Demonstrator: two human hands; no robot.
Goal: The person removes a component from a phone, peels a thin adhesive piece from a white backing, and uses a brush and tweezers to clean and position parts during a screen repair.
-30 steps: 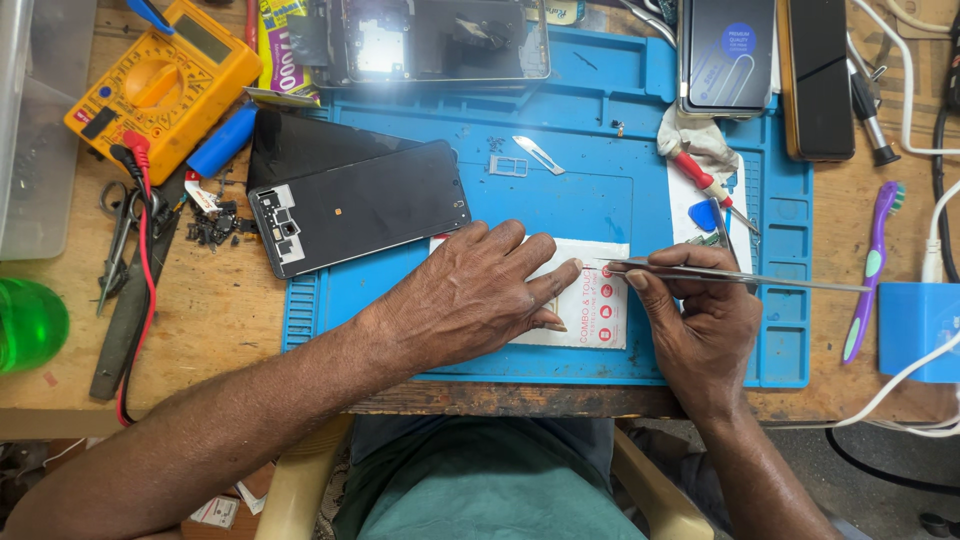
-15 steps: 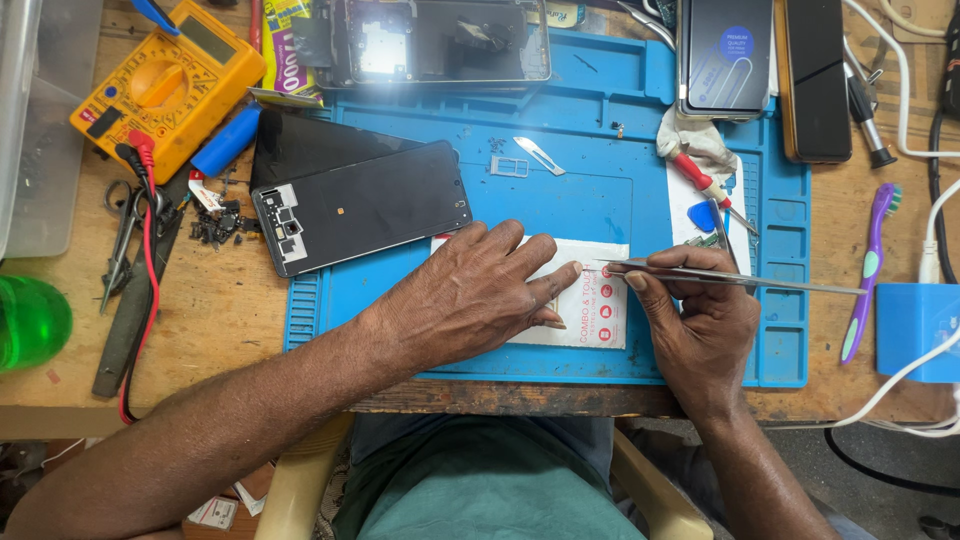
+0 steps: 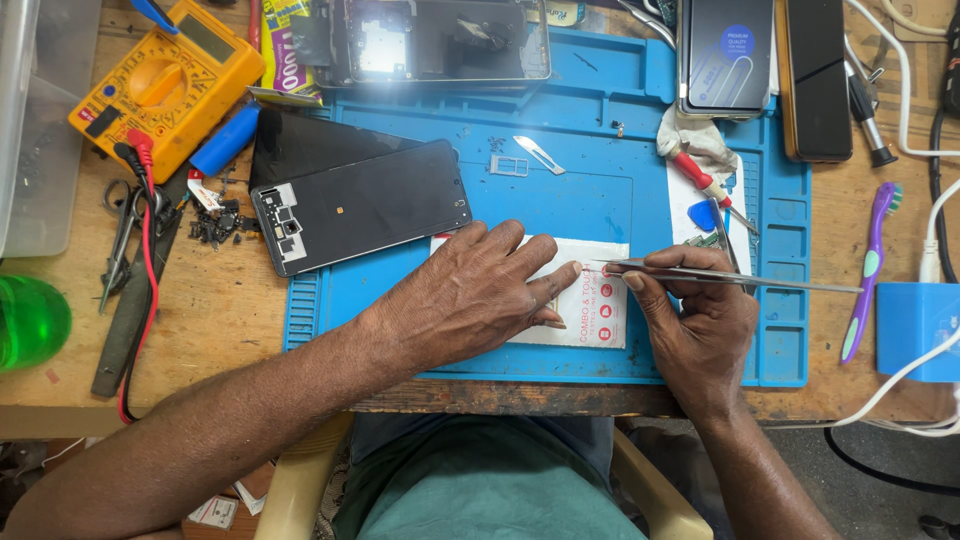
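The left hand lies flat, palm down and fingers spread, pressing on a white packet with red print that sits on the blue work mat near the mat's 6 o'clock edge. The right hand is closed around metal tweezers, pinched between thumb and fingers; their tips point toward 9 o'clock and meet the packet just beside the left index fingertip, while the shaft runs out toward 3 o'clock. At 10 o'clock from the left hand a black phone back panel lies tilted on the mat. A yellow multimeter sits on the desk at far 10 o'clock. A purple toothbrush lies at 3 o'clock, off the mat.
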